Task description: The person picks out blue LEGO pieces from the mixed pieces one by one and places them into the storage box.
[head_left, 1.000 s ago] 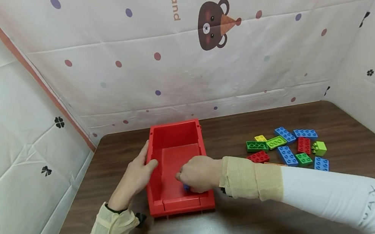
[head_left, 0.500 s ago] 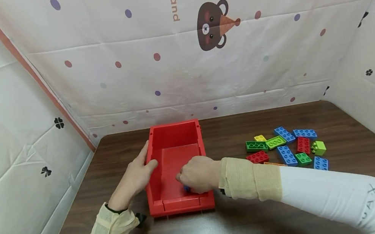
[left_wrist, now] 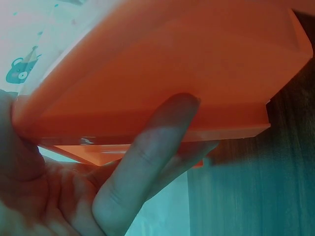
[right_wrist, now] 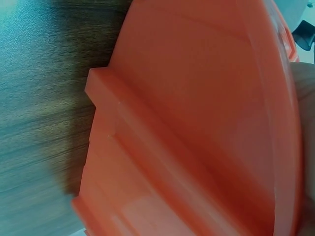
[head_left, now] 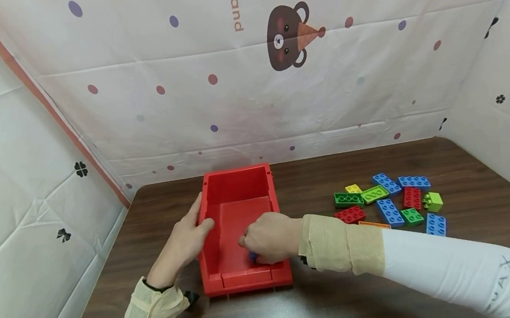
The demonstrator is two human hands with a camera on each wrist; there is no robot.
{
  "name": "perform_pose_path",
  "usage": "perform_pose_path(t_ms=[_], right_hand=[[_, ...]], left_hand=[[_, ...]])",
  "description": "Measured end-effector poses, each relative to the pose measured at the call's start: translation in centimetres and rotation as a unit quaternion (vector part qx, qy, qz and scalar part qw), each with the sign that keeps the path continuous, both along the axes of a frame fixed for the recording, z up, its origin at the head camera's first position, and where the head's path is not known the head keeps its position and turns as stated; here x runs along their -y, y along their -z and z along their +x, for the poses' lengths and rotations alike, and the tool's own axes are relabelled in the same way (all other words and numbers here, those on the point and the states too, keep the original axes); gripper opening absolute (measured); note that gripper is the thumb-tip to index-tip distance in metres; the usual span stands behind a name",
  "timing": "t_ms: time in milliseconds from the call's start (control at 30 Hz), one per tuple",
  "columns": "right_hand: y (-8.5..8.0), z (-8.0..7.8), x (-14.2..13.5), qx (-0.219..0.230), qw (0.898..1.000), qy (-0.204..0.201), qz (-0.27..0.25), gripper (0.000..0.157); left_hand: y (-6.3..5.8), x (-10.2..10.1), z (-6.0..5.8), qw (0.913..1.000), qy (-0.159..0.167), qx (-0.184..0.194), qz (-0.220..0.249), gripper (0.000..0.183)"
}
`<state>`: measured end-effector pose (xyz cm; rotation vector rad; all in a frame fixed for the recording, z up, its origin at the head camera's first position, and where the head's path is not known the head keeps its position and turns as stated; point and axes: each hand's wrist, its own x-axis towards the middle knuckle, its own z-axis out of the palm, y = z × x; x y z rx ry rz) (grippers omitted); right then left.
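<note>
A red plastic bin (head_left: 208,267) stands on the table. At its left wall my left hand (head_left: 186,243) grips it, thumb over the rim and fingers along the outside. The left wrist view shows these fingers (left_wrist: 147,152) against the outer wall. My right hand (head_left: 270,237) is inside the bin near its front, fingers curled round a small blue piece (head_left: 253,256), probably a toy brick. Most of that piece is hidden by the hand. The right wrist view is filled by the bin's outer side (right_wrist: 192,98), with only an edge of the hand showing.
Several toy bricks lie loose on the wooden table (head_left: 325,296) to the right, among them a blue brick (head_left: 389,212), a red brick (head_left: 412,198) and a dark green brick (head_left: 348,199). A patterned curtain (head_left: 249,102) hangs behind the table.
Both hands and the bin stay in the same place. The head view has shifted very slightly.
</note>
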<state>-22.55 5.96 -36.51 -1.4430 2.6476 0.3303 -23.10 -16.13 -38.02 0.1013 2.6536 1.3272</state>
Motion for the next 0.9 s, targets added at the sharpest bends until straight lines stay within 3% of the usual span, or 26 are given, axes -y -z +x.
perform_pose_path(t_ms=[300, 633, 900], right_hand=[[-0.4, -0.1, -0.2, 0.034, 0.999, 0.024, -0.027, 0.049], [-0.8, -0.6, -0.9, 0.067, 0.993, 0.035, -0.091, 0.043], [-1.9, -0.6, -2.0, 0.063, 0.984, 0.032, -0.163, 0.039]], left_hand=[[0.0, -0.1, -0.1, 1.0, 0.006, -0.006, -0.003, 0.078], [0.1, -0.1, 0.0, 1.0, 0.003, 0.001, 0.002, 0.079], [0.1, 0.1, 0.1, 1.0, -0.001, -0.001, -0.003, 0.078]])
